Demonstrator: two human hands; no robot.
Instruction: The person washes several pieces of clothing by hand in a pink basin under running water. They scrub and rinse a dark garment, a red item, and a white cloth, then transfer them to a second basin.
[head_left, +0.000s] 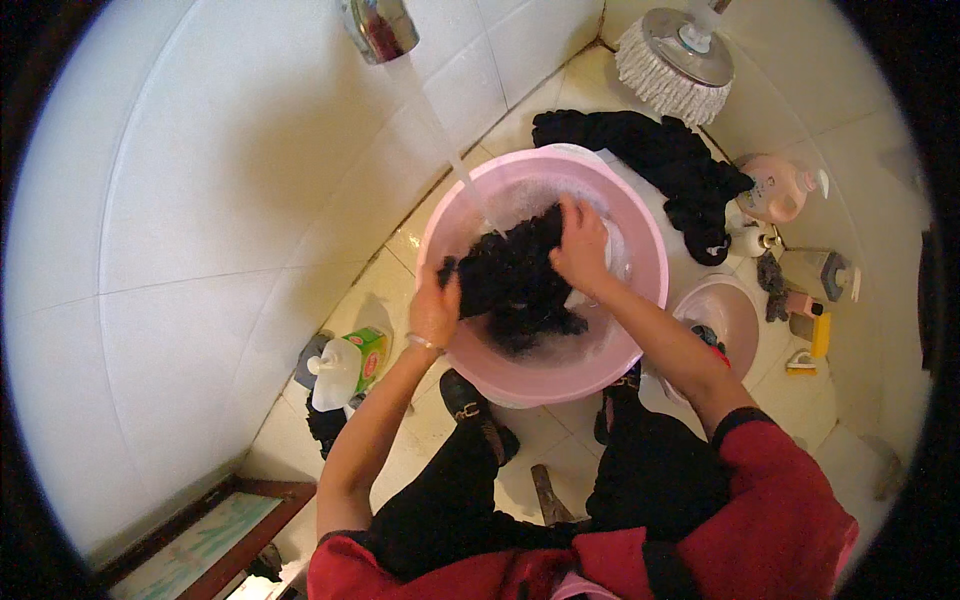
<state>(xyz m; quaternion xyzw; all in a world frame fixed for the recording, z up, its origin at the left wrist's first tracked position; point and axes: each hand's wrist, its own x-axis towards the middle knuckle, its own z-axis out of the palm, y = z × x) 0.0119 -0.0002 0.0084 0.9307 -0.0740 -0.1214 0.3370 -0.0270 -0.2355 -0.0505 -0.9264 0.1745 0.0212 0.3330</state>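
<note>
A large pink plastic basin (652, 262) stands on the tiled floor between my feet, with sudsy water inside. Water runs from a metal faucet (381, 30) down onto a wet black garment (510, 274) in the basin. My left hand (435, 307) grips the garment's left side near the basin's rim, a bracelet on the wrist. At the garment's upper right edge, my right hand (583, 244) holds the cloth with bent fingers. Something white lies in the water beneath and beside my right hand.
Another black garment (645, 150) lies behind the basin, below a string mop (675, 67). On the right are a smaller pink basin (739, 322), a pink jug (776, 187), bottles and a yellow brush (801, 363). A white bottle (337, 375) stands left by the wall.
</note>
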